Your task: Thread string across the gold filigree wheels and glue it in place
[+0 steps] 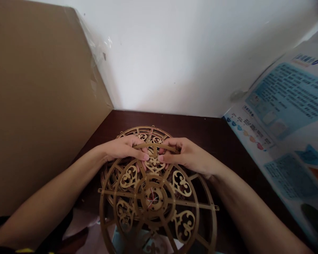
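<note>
A round, gold-coloured openwork frame [197, 205] with scroll ornaments is tilted up in front of me. My left hand [129, 150] and my right hand [177, 153] grip its upper part from either side, with both thumbs on the near face close to a heart-shaped scroll. The other fingers reach behind the frame and are partly hidden. Thin red and white wires show at its central hub. Behind it, more round gold frames [132, 131] of a similar pattern lie on the dark table.
A dark brown table [201, 132] runs back to a white wall [169, 63]. Tall cardboard [39, 88] stands at the left. At the right leans a printed blue and white sheet [288, 102]. Something pale lies at the bottom left.
</note>
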